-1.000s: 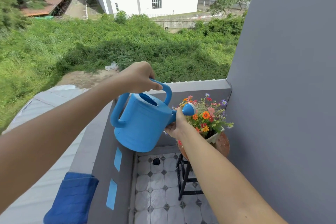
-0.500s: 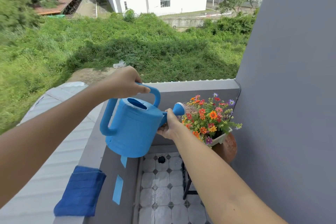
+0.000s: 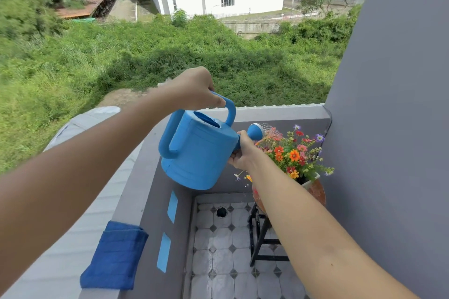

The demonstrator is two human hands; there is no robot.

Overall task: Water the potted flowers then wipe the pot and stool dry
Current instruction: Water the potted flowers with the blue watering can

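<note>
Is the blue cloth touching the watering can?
Apart. The head view shows the blue cloth draped over the balcony wall, well below the watering can, which the left hand and right hand hold in the air.

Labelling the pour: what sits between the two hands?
Head view: the watering can. The left hand holds its top handle, the right hand its spout, beside the flowers.

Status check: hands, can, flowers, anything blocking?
Left hand grips watering can handle; right hand steadies the spout. Water spraying onto flowers. Cloth unused on ledge. Nothing blocking.
</note>
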